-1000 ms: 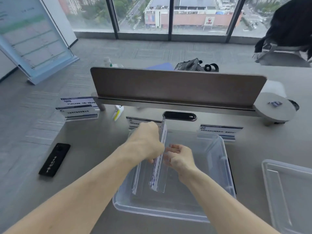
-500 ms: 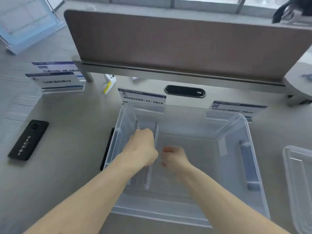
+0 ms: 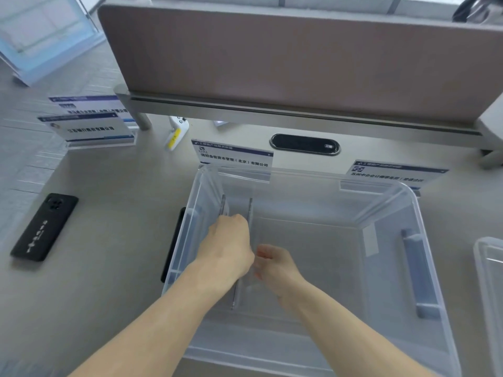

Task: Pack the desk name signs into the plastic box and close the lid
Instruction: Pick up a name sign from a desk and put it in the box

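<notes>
A clear plastic box stands open on the desk in front of me. Both my hands reach down inside it at its left side. My left hand grips a clear desk name sign standing on edge along the left wall, beside a second sign. My right hand pinches the same sign's near part. Behind the box stand two name signs, one at the left and one at the right. Two more signs stand at the far left. The clear lid lies at the right edge.
A black phone lies face down on the desk at the left. A brown divider panel runs across the back, with a black cable slot below it. A white-and-yellow tube lies near the panel's foot.
The sign went from high above the box down into it, against the left side. My view dropped and moved closer to the box. Both hands sank lower with the sign.
</notes>
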### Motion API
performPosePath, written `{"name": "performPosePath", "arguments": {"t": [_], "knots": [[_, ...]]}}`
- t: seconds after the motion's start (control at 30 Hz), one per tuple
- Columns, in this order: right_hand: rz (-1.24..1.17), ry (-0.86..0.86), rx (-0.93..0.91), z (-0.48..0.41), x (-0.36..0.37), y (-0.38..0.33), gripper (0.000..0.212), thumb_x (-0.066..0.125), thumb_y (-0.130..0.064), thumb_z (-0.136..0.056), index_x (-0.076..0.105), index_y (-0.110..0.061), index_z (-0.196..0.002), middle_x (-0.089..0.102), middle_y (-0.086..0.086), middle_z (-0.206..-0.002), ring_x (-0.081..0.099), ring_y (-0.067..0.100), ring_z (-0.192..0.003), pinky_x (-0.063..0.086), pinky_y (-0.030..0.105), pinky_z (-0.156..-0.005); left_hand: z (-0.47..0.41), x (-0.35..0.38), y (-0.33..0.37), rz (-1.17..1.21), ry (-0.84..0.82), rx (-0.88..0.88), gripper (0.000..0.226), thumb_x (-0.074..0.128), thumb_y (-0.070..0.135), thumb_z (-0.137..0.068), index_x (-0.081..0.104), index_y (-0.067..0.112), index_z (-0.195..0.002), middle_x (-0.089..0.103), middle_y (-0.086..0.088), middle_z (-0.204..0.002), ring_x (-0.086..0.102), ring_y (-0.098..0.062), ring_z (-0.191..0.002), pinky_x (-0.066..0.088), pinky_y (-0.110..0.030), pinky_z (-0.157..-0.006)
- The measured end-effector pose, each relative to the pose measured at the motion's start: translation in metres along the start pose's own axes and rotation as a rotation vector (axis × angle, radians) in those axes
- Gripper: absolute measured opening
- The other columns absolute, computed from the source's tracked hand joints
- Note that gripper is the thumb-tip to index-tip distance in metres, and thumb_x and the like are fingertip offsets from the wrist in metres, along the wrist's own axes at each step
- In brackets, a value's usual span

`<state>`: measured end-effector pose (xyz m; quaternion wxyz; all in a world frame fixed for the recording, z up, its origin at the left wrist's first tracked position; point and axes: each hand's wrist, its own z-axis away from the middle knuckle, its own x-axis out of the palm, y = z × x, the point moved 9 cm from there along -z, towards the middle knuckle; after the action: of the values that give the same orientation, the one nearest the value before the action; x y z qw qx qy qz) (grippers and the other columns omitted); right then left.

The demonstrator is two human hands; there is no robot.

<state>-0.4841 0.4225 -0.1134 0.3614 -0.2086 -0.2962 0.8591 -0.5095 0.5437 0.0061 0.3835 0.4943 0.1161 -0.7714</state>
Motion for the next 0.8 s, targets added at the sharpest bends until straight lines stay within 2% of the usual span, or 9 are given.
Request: {"name": "performPosePath", "arguments": {"t": [0.07, 0.13, 0.2, 0.27, 0.37, 0.5, 0.63, 0.73, 0.8], "knots": [[-0.002, -0.056, -0.007, 0.0, 0.008, 0.001, 0.025, 0.053, -0.003, -0.097, 0.064, 0.004, -0.118, 0.067, 0.024, -0.11, 0.066, 0.031, -0.104, 0.052, 0.044, -0.093, -0.001, -0.003, -0.005, -0.011, 0.006, -0.009, 0.034, 0.067, 0.011, -0.091, 0.044, 0.016, -0.068, 0.05, -0.002, -0.068, 0.046, -0.014, -0.053, 0.039, -0.029, -0.049], [-0.006, -0.108, -0.011, -0.006, 0.015, 0.004, 0.024, 0.053, -0.003, -0.097, 0.062, -0.023, -0.088, 0.057, 0.0, -0.085, 0.057, 0.011, -0.08, 0.05, 0.026, -0.076, -0.002, -0.004, -0.008, -0.014, 0.011, -0.011, 0.033, 0.067, 0.012, -0.091, 0.045, 0.015, -0.067, 0.051, -0.003, -0.067, 0.048, -0.016, -0.053, 0.041, -0.03, -0.05], [-0.006, -0.12, -0.009, -0.012, 0.017, 0.008, 0.035, 0.052, -0.001, -0.096, 0.049, -0.03, -0.076, 0.048, -0.007, -0.077, 0.047, 0.005, -0.069, 0.043, 0.019, -0.067, -0.002, -0.003, -0.009, -0.014, 0.008, -0.005, 0.034, 0.067, 0.013, -0.091, 0.045, 0.015, -0.066, 0.052, -0.003, -0.066, 0.05, -0.017, -0.053, 0.041, -0.03, -0.05], [-0.016, -0.124, -0.009, -0.015, 0.018, 0.011, 0.023, 0.055, -0.005, -0.096, 0.057, -0.027, -0.102, 0.058, -0.001, -0.095, 0.057, 0.012, -0.088, 0.05, 0.027, -0.087, -0.003, -0.002, -0.01, -0.014, 0.011, 0.004, 0.035, 0.068, 0.014, -0.091, 0.044, 0.015, -0.065, 0.05, -0.003, -0.066, 0.05, -0.018, -0.054, 0.04, -0.029, -0.048], [-0.019, -0.113, -0.021, -0.015, 0.016, 0.014, 0.04, 0.058, -0.008, -0.096, 0.055, -0.008, -0.136, 0.061, 0.005, -0.12, 0.06, 0.02, -0.113, 0.046, 0.04, -0.107, -0.004, -0.001, -0.012, 0.015, 0.014, 0.005, 0.039, 0.068, 0.019, -0.092, 0.042, 0.016, -0.064, 0.05, -0.003, -0.066, 0.049, -0.018, -0.054, 0.038, -0.028, -0.048], [-0.016, -0.084, -0.022, -0.006, 0.011, 0.005, 0.052, 0.06, -0.014, -0.095, 0.048, -0.013, -0.145, 0.059, 0.007, -0.134, 0.059, 0.02, -0.117, 0.049, 0.038, -0.104, -0.002, -0.01, -0.012, 0.02, 0.044, 0.014, 0.042, 0.067, 0.039, -0.094, 0.047, 0.014, -0.068, 0.051, -0.001, -0.067, 0.051, -0.021, -0.063, 0.043, -0.031, -0.059], [0.029, 0.1, -0.086, 0.028, -0.034, -0.028, 0.059, 0.067, -0.036, -0.09, 0.048, -0.019, -0.143, 0.062, 0.003, -0.129, 0.063, 0.021, -0.114, 0.054, 0.046, -0.099, 0.013, -0.042, -0.001, 0.153, 0.054, 0.029, 0.047, 0.051, 0.056, -0.096, 0.064, 0.011, -0.098, 0.066, -0.007, -0.097, 0.065, -0.029, -0.089, 0.056, -0.039, -0.079], [-0.016, 0.181, -0.179, 0.076, -0.083, -0.08, 0.05, 0.063, -0.04, -0.092, 0.05, -0.023, -0.138, 0.064, -0.002, -0.121, 0.065, 0.017, -0.107, 0.061, 0.033, -0.073, 0.031, -0.086, 0.027, 0.239, 0.096, 0.163, 0.044, 0.048, 0.058, -0.096, 0.064, 0.019, -0.107, 0.07, -0.003, -0.107, 0.065, -0.027, -0.104, 0.054, -0.041, -0.091], [-0.032, 0.241, -0.246, 0.113, -0.117, -0.123, 0.046, 0.061, -0.041, -0.094, 0.05, -0.026, -0.136, 0.065, -0.002, -0.118, 0.064, 0.017, -0.106, 0.06, 0.034, -0.076, 0.046, -0.124, 0.056, 0.3, 0.132, 0.318, 0.042, 0.049, 0.057, -0.097, 0.064, 0.021, -0.114, 0.07, 0.003, -0.112, 0.065, -0.02, -0.11, 0.052, -0.04, -0.095]]}}
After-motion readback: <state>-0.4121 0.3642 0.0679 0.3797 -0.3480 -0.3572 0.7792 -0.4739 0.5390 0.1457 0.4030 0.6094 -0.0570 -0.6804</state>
